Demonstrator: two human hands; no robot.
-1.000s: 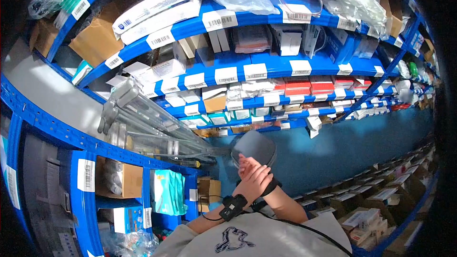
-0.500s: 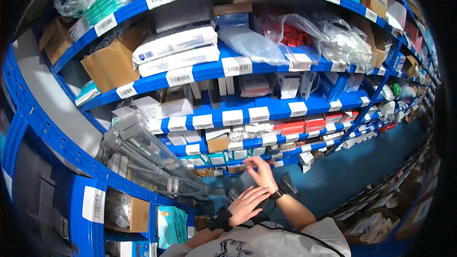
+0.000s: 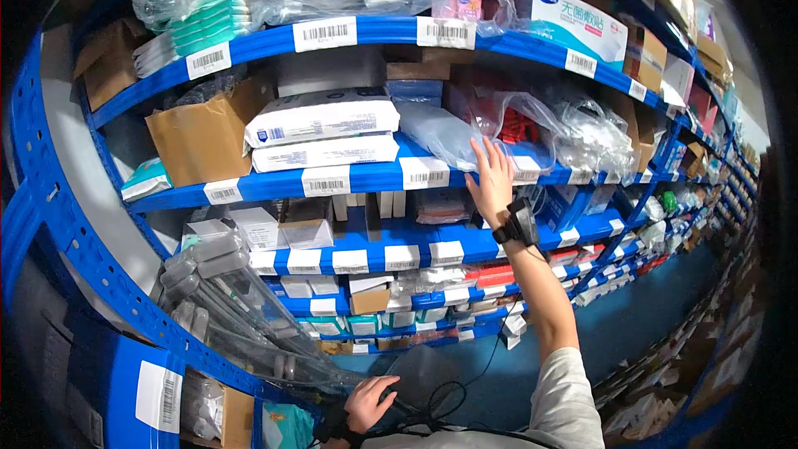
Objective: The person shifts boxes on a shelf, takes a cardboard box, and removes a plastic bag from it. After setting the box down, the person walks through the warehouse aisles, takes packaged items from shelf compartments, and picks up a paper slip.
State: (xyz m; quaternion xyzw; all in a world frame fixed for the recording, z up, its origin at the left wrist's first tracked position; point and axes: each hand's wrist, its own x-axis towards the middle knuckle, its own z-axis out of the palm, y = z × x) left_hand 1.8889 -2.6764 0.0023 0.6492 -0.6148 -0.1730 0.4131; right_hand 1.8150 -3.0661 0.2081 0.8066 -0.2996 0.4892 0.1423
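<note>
The right hand has its fingers open and spread, with nothing visible in them, beside the pale plastic bag on the shelf. The bag's loose film could perhaps catch on them and be pulled over the edge; the thin cable could also snag. Contact with the bag is unclear. The left hand is half open, its palm hidden.
</note>
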